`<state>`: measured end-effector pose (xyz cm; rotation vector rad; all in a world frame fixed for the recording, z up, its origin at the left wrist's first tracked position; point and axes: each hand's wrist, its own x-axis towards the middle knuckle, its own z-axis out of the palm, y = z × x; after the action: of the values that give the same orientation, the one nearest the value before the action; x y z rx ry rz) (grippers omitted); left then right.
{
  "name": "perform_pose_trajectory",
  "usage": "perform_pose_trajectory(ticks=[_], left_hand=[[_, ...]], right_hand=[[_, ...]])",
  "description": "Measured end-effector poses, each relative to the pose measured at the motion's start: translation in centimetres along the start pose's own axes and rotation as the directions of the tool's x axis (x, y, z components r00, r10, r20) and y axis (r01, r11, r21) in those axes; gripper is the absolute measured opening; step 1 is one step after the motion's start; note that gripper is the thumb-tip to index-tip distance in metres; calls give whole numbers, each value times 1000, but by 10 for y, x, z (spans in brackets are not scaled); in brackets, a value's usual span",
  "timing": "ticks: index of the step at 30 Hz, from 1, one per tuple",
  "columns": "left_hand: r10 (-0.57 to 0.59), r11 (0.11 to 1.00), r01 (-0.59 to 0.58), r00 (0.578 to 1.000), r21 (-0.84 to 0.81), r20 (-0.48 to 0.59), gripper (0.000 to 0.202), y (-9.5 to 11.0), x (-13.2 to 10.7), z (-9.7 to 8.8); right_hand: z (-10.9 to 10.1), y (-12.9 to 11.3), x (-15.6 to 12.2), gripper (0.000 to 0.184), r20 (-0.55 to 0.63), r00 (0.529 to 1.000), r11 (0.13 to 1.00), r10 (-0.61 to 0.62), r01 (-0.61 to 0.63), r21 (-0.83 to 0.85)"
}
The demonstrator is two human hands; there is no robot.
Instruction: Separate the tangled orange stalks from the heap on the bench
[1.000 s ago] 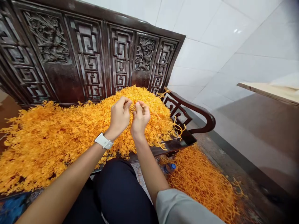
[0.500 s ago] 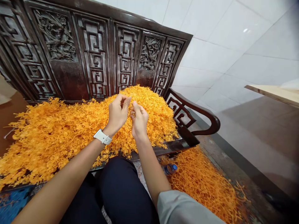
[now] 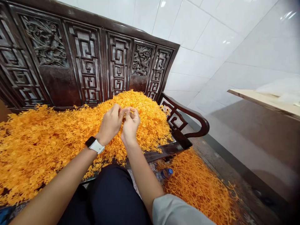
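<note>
My left hand (image 3: 111,123), with a white-banded watch (image 3: 95,145) on its wrist, is held over a heap of yellow-orange plastic flower-like pieces (image 3: 67,134). Its thumb and forefinger are pinched together. My right hand (image 3: 130,125) is closed beside it, and the fingertips of both meet above the heap. Whatever lies between them is too small and covered to make out. The heap spreads along the seat of a dark carved wooden bench (image 3: 58,86) and rises highest just beyond my hands.
On the floor to the right lies a second pile of orange strands (image 3: 194,184), with a blue-capped bottle (image 3: 167,172) at its near side. The bench's curved armrest (image 3: 199,125) stands at the right. A wooden board (image 3: 264,98) juts in farther right. White tiled wall (image 3: 192,56) is behind.
My hands have come together, fingertips now meeting where a small gap was. My left wrist has turned, showing the watch face. The view has shifted somewhat to the right.
</note>
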<state>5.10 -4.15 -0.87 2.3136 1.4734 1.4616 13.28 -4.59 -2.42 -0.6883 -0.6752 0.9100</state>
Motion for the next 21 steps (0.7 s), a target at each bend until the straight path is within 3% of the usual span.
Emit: perform_pose_trajectory(ticks=[6, 12, 15, 18, 21], left_hand=[[37, 988, -52, 994, 145, 101, 50, 1, -3, -2], [-60, 996, 63, 997, -65, 49, 43, -4, -1, -1], [-6, 994, 7, 1000, -113, 10, 33, -5, 1, 1], [73, 995, -73, 997, -74, -4, 31, -3, 0, 3], [84, 996, -84, 996, -14, 22, 34, -1, 0, 4]], right_hand=[[1, 12, 5, 18, 37, 993, 990, -109, 112, -88], [-5, -3, 10, 20, 281, 947, 979, -156, 187, -86], [-7, -7, 12, 16, 297, 952, 995, -68, 86, -46], [-7, -8, 13, 16, 210, 969, 992, 126, -128, -6], [-6, -8, 12, 16, 115, 963, 969, 244, -247, 15]])
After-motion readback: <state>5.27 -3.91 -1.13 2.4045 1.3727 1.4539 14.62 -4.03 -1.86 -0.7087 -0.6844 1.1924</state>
